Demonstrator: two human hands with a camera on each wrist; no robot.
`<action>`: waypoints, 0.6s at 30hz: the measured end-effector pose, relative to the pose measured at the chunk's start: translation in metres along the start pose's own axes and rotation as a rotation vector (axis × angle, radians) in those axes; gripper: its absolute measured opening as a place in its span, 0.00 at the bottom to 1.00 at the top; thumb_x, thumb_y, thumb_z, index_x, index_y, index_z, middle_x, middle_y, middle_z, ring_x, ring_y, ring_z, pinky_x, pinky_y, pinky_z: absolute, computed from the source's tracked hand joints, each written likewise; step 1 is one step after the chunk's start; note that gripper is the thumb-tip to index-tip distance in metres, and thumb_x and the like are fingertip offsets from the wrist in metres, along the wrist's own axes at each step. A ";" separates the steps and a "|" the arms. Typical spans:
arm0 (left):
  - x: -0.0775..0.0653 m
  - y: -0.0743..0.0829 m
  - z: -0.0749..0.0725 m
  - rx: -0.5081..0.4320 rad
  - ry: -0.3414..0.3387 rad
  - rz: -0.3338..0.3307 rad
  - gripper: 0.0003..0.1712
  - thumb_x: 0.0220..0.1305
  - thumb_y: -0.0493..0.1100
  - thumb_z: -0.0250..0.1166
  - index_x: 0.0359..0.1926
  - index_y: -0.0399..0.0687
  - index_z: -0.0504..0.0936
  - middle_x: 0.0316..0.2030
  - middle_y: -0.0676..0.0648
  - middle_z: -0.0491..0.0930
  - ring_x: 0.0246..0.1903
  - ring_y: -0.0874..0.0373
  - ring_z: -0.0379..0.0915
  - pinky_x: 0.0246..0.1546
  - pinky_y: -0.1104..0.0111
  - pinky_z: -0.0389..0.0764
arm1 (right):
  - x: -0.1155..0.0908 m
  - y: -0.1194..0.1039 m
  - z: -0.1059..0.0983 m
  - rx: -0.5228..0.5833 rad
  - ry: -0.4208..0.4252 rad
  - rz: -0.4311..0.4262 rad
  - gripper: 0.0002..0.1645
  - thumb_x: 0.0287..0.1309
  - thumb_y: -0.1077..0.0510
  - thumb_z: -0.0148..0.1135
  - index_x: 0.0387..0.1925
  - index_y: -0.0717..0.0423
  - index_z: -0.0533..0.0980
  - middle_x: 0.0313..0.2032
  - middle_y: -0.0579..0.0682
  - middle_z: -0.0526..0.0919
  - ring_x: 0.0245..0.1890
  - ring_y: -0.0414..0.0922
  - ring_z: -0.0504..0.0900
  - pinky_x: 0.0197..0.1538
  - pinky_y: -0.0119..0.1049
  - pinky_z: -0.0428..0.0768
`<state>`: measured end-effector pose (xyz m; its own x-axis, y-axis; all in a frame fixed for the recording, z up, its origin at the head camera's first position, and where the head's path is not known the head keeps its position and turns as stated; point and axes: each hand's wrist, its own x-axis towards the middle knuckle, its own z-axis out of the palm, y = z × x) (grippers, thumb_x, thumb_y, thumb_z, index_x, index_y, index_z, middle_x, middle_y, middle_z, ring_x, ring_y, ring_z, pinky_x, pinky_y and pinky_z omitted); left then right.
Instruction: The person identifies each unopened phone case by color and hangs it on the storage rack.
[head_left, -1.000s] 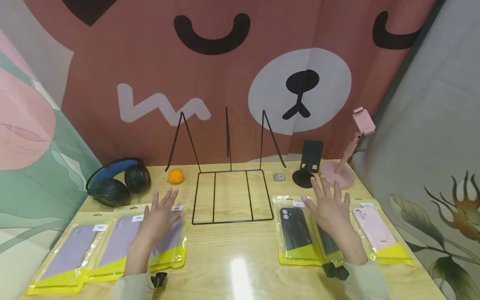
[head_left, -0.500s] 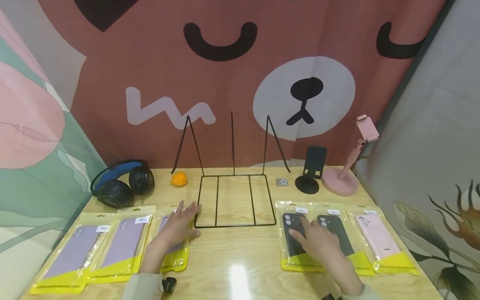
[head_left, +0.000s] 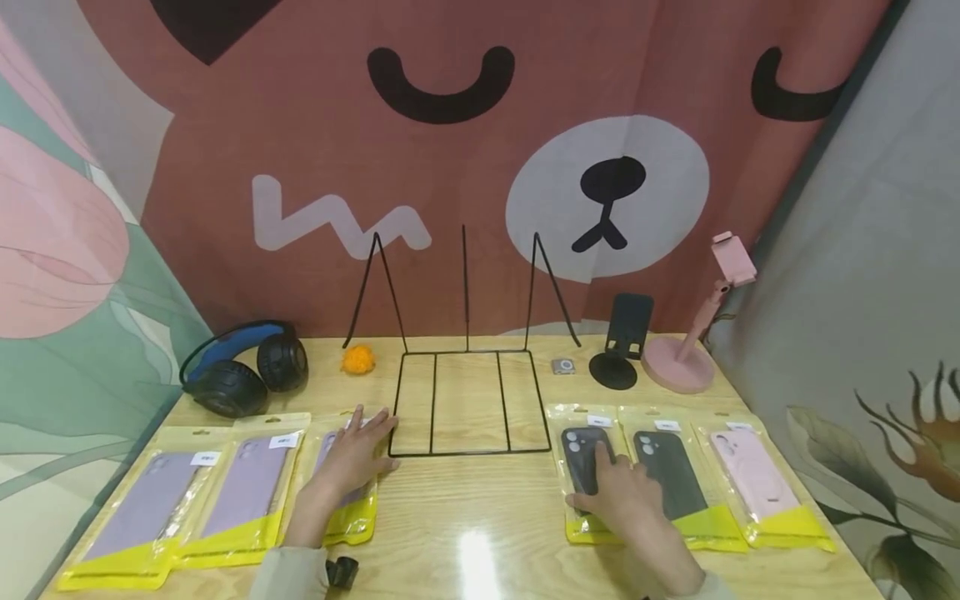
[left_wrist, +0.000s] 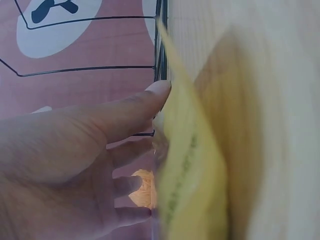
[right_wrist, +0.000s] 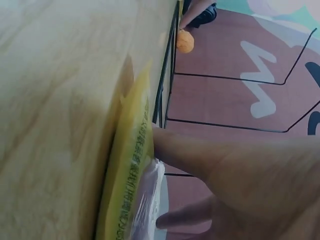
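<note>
My left hand (head_left: 351,457), fingers spread, rests on the bagged lilac phone case (head_left: 327,446) beside the wire rack. In the left wrist view, my thumb (left_wrist: 159,90) touches the edge of its yellow-bottomed bag (left_wrist: 192,165). My right hand (head_left: 624,492) lies over the bagged black phone case (head_left: 577,454); its index finger is extended onto the case, and its thumb lies at the bag's left edge. Up close, the right thumb (right_wrist: 175,150) meets the bag's side (right_wrist: 127,185). The tips of the other right fingers are partly hidden.
Two more bagged lilac cases (head_left: 243,487) lie left; a bagged dark case (head_left: 671,475) and a pink case (head_left: 753,467) lie right. Behind are headphones (head_left: 228,387), an orange ball (head_left: 358,359), a black wire rack (head_left: 468,453), a small grey player (head_left: 562,366) and two phone stands (head_left: 678,364).
Both hands have come down from hovering onto the bags. The left has shifted right to the inner lilac case; the right has moved left to the black case, whose bag has shifted slightly.
</note>
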<state>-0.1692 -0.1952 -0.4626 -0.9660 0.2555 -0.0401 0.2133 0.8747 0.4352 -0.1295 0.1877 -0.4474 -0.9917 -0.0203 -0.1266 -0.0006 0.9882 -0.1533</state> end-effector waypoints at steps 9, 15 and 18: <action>0.003 -0.002 0.002 -0.027 0.010 0.004 0.34 0.59 0.44 0.69 0.65 0.41 0.71 0.68 0.39 0.63 0.71 0.32 0.38 0.63 0.33 0.46 | 0.008 0.012 0.002 0.190 -0.008 0.005 0.69 0.30 0.32 0.77 0.71 0.55 0.58 0.48 0.71 0.71 0.43 0.63 0.76 0.34 0.59 0.79; 0.005 -0.003 0.004 -0.033 0.004 -0.007 0.31 0.60 0.44 0.68 0.63 0.40 0.73 0.67 0.39 0.65 0.71 0.32 0.38 0.64 0.34 0.45 | 0.016 0.021 0.003 0.237 0.027 -0.028 0.61 0.35 0.32 0.75 0.70 0.51 0.63 0.49 0.72 0.74 0.44 0.65 0.77 0.33 0.60 0.79; 0.005 -0.002 0.004 -0.021 0.001 -0.009 0.30 0.60 0.44 0.68 0.63 0.40 0.74 0.67 0.38 0.65 0.71 0.32 0.39 0.64 0.34 0.46 | 0.017 0.025 0.003 0.271 0.053 -0.050 0.49 0.48 0.37 0.71 0.68 0.53 0.66 0.51 0.71 0.75 0.48 0.68 0.76 0.38 0.62 0.78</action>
<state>-0.1740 -0.1941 -0.4678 -0.9679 0.2475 -0.0436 0.2016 0.8683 0.4532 -0.1461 0.2119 -0.4560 -0.9967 -0.0525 -0.0620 -0.0221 0.9095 -0.4151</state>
